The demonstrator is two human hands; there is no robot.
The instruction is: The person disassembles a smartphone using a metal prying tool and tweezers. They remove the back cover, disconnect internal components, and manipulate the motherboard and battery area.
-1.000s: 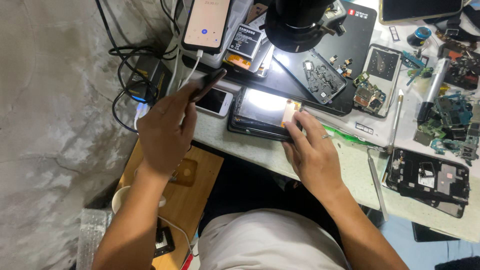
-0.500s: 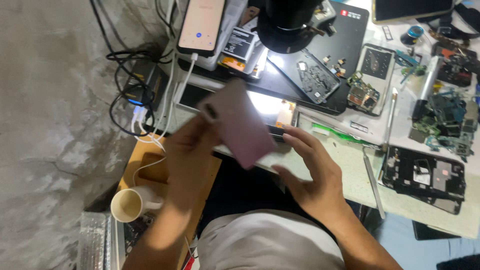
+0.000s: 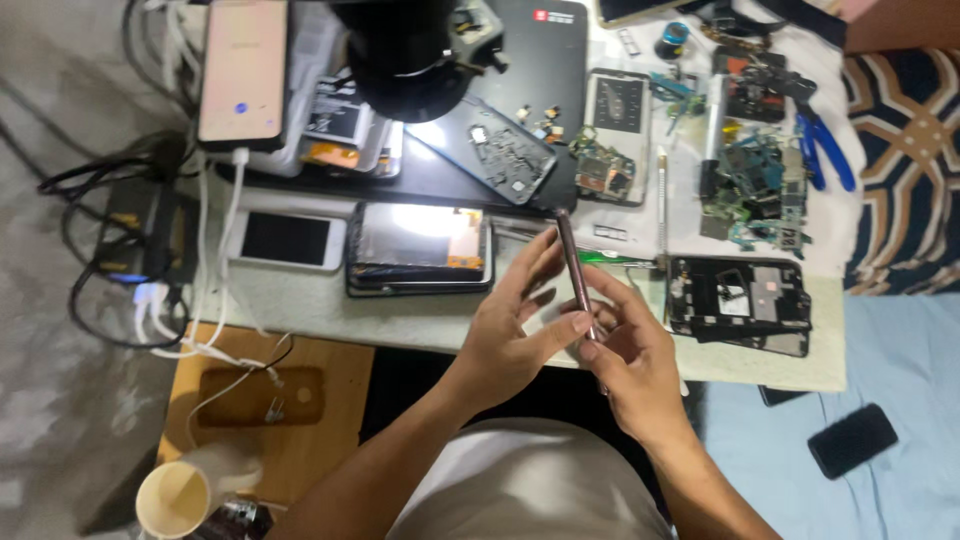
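Holding: slim pink phone [image 3: 573, 268], seen edge-on, pinched between both hands above near edge of worktable [image 3: 330, 305]
Left hand [image 3: 515, 325]: curled around phone from left side, thumb pressed against its lower edge, fingers [image 3: 535, 262] raised and loosely spread behind it
Right hand [image 3: 635, 345]: closed on lower end of phone from right side, fingertips meeting left thumb
Phone position: upright and slightly tilted, top end pointing toward back of table, just right of stacked screens
Stacked screens [image 3: 420, 245]: 1 pile of dark glass panels, flat on table, bright glare on top, just left of left hand
White phone [image 3: 288, 240]: flat, screen dark, left of stack, apart from it
Opened phone frame [image 3: 738, 300]: black, insides exposed, flat on table just right of right hand
Circuit boards [image 3: 750, 180]: loose heap at far right of table, beside blue-handled pliers [image 3: 825, 150]
Microscope head [image 3: 410, 55]: black, over dark mat [image 3: 530, 90] at back
Pink phone on cable [image 3: 243, 70]: back left, white cable plugged in
Paper cup [image 3: 172, 500]: on low wooden board [image 3: 265, 410], below table, left
Black phone [image 3: 852, 440]: on blue floor covering, lower right, well apart
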